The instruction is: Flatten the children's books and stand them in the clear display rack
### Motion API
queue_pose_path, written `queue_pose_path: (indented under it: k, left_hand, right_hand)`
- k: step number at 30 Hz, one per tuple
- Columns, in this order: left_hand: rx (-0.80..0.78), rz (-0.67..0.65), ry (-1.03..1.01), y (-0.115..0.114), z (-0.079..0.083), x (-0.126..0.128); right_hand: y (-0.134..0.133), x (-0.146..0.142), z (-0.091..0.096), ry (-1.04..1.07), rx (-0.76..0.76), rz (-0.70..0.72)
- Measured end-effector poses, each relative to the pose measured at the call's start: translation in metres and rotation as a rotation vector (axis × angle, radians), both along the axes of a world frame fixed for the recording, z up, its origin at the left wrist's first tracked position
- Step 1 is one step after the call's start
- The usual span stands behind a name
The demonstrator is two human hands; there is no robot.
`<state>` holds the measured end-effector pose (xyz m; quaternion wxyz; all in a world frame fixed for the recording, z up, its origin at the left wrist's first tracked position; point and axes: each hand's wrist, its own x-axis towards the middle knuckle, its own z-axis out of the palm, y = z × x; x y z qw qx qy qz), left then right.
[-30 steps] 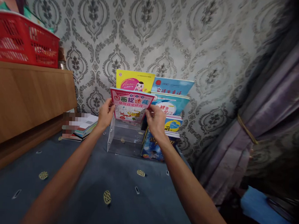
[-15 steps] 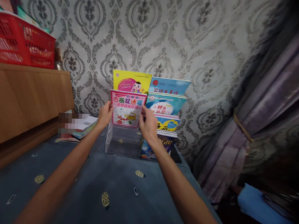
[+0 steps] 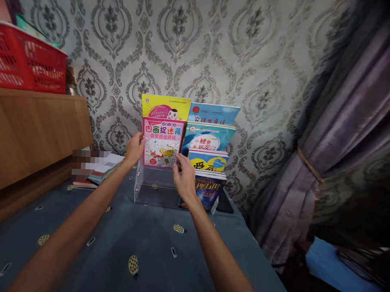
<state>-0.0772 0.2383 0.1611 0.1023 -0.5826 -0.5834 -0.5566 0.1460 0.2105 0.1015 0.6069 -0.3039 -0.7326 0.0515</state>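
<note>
Upper left of the frame, we note a red basket [image 3: 45,66] on a wooden cabinet [image 3: 37,135]. Below its right edge, left of centre, a stack of books and papers [image 3: 106,166] lies on the dark blue patterned cloth [image 3: 154,256]; part of the stack is blurred out.

Next comes the left hand [image 3: 135,150], its fingertips at the left edge of the pink book [image 3: 163,138]. Whether they pinch it or merely rest there, we cannot tell from this angle. The pink book stands at the centre of the frame, leaning back in the clear stand [image 3: 155,197], in front of a yellow book [image 3: 166,105] and above the see-through lower tiers.

The right hand [image 3: 185,180] is by the pink book's lower right corner, thumb and fingers parted, gripping nothing. Right of centre, we count four tiers, top to bottom: light blue book [image 3: 212,113], teal book [image 3: 226,136], yellow-and-blue book [image 3: 210,162], dark blue book [image 3: 209,192].

Far right, a greyish-purple curtain [image 3: 292,215] hangs, tied; lower right, a bright blue item [image 3: 335,268].
</note>
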Motion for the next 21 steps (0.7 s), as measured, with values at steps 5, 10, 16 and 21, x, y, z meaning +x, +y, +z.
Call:
queue_pose_path:
  k: [5, 10, 16, 21]
  left_hand:
    - [0.042, -0.018, -0.006, -0.001, -0.004, 0.002]
    - [0.082, -0.014, -0.007, 0.000, -0.007, 0.005]
    - [0.077, -0.029, -0.015, -0.003, -0.011, 0.006]
    - [0.042, -0.025, -0.028, -0.004, -0.008, 0.004]
  right_hand:
    - [-0.010, 0.002, -0.001, 0.044, -0.014, 0.030]
    - [-0.017, 0.005, -0.008, 0.068, -0.019, 0.036]
    - [-0.019, 0.007, -0.015, 0.074, -0.044, 0.050]
    - [-0.022, 0.006, -0.010, 0.075, -0.018, 0.037]
